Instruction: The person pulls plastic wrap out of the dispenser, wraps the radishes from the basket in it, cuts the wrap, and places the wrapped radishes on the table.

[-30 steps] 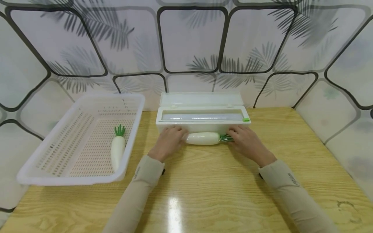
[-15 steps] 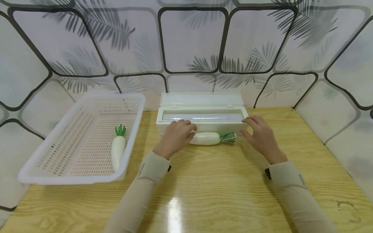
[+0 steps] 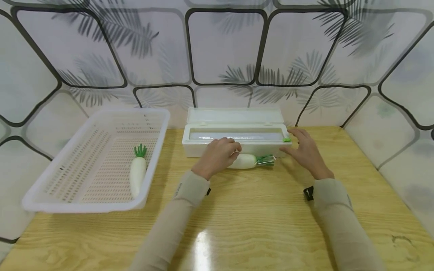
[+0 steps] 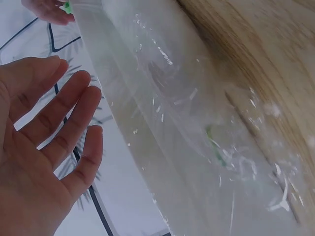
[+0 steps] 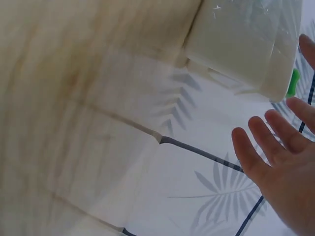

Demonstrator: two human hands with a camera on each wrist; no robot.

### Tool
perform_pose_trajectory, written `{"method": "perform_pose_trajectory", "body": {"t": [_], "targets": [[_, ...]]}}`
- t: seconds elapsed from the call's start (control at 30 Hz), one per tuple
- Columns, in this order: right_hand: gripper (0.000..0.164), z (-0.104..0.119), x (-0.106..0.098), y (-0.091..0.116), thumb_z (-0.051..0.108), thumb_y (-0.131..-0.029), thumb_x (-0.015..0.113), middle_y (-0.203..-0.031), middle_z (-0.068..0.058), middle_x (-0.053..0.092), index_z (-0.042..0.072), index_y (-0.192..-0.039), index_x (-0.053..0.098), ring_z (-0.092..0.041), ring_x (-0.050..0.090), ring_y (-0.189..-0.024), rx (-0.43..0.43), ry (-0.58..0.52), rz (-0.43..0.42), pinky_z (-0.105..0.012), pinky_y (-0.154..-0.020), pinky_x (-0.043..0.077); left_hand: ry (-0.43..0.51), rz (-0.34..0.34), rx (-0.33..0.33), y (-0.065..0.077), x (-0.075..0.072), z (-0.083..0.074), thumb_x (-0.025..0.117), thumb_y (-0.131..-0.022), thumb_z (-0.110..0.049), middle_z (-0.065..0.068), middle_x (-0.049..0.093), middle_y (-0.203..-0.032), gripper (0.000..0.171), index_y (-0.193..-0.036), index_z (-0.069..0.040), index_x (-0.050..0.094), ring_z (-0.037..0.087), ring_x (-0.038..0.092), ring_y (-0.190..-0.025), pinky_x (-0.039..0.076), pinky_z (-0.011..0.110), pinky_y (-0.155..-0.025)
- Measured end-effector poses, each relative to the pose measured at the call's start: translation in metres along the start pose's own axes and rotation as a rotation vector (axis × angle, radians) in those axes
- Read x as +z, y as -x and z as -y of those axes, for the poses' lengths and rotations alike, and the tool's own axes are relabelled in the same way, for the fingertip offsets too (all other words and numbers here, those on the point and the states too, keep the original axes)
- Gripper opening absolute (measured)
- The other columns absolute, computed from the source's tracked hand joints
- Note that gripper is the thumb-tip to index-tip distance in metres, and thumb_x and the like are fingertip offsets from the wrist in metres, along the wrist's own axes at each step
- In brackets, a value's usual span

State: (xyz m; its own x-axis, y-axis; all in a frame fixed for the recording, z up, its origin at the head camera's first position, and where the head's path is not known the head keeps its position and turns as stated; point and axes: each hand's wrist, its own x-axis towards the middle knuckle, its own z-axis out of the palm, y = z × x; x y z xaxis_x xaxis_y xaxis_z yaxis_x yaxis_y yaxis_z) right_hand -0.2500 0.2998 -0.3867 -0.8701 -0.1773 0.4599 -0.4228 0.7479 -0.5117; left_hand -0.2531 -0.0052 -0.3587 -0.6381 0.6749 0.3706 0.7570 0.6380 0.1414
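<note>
A white daikon (image 3: pixel 245 161) with green leaves lies on the table, wrapped in clear film, against the front of a white cling film dispenser (image 3: pixel 234 148). My left hand (image 3: pixel 217 156) is over the daikon's left part and hides it. In the left wrist view its fingers are loosely bent with nothing between them, and clear film (image 4: pixel 162 108) drapes down the dispenser's front. At the dispenser's right end, my right hand (image 3: pixel 305 154) has its fingers spread beside the green slide cutter (image 3: pixel 286 139). The right wrist view also shows the green cutter (image 5: pixel 294 82) near the fingers.
The dispenser's lid (image 3: pixel 234 115) stands raised at the back, against the patterned curtain (image 3: pixel 223 49). To the left, a white perforated basket (image 3: pixel 84 208) holds another daikon (image 3: pixel 137 177). Everything rests on a wooden table (image 3: pixel 257 226).
My right hand has gone from the daikon's leaves up to the dispenser's right end, and the green cutter shows again. My left hand has shifted right along the dispenser's front, over the daikon.
</note>
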Motion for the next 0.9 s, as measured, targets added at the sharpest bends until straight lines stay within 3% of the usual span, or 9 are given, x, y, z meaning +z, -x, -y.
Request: {"method": "perform_pose_trajectory", "body": {"t": [0.2,0.33,0.53,0.7,0.8,0.9], "targets": [[0.077,-0.006,-0.006,-0.01,0.013,-0.093,0.076,-0.155,-0.034,0.029,-0.01,-0.152,0.031,-0.055,0.037,-0.135,0.192,-0.13,0.219,-0.067,-0.1,0.041,0.071,0.02,-0.015,-0.013,0.004,-0.005,0.065,-0.099,-0.007,0.005,0.073,-0.097,0.013,-0.106,-0.007,0.076,0.019,0.067,-0.081,0.053,0.028,-0.065],[0.087,-0.009,-0.007,-0.014,0.019,-0.096,0.074,-0.162,-0.03,0.017,-0.003,-0.159,0.018,-0.055,0.032,-0.139,0.282,-0.227,0.312,-0.065,-0.102,0.042,0.109,0.043,-0.029,-0.02,0.008,-0.009,0.063,-0.101,-0.009,0.005,0.073,-0.1,0.014,-0.107,-0.006,0.076,0.018,0.066,-0.084,0.053,0.027,-0.068],[0.084,-0.013,-0.007,-0.014,0.013,-0.097,0.07,-0.162,-0.028,0.02,0.007,-0.163,0.017,-0.055,0.051,-0.123,0.249,-0.303,0.345,-0.06,-0.091,0.05,0.117,0.051,-0.046,-0.035,0.013,-0.016,0.062,-0.102,-0.01,0.004,0.073,-0.1,0.015,-0.108,-0.007,0.076,0.016,0.066,-0.087,0.053,0.025,-0.072],[0.084,-0.015,-0.003,-0.015,0.016,-0.099,0.068,-0.158,-0.032,0.026,0.008,-0.163,0.014,-0.051,0.058,-0.117,0.276,-0.294,0.366,-0.036,-0.084,0.052,0.093,0.029,-0.031,-0.053,0.015,-0.024,0.062,-0.101,-0.009,0.003,0.072,-0.098,0.015,-0.107,-0.009,0.076,0.015,0.066,-0.087,0.053,0.025,-0.074],[0.081,-0.016,-0.001,-0.015,0.018,-0.1,0.067,-0.157,-0.035,0.025,0.006,-0.162,0.016,-0.045,0.061,-0.113,0.291,-0.269,0.363,-0.026,-0.073,0.049,0.084,0.042,-0.017,-0.065,0.018,-0.031,0.061,-0.101,-0.01,0.003,0.072,-0.1,0.017,-0.108,-0.01,0.076,0.015,0.066,-0.089,0.053,0.023,-0.074],[0.077,-0.016,0.001,-0.014,0.02,-0.101,0.066,-0.16,-0.032,0.023,0.008,-0.161,0.02,-0.035,0.062,-0.086,0.293,-0.257,0.346,-0.025,-0.063,0.045,0.062,0.061,-0.02,-0.078,0.024,-0.038,0.06,-0.101,-0.011,0.001,0.072,-0.104,0.018,-0.11,-0.011,0.076,0.015,0.066,-0.092,0.052,0.021,-0.076]]}}
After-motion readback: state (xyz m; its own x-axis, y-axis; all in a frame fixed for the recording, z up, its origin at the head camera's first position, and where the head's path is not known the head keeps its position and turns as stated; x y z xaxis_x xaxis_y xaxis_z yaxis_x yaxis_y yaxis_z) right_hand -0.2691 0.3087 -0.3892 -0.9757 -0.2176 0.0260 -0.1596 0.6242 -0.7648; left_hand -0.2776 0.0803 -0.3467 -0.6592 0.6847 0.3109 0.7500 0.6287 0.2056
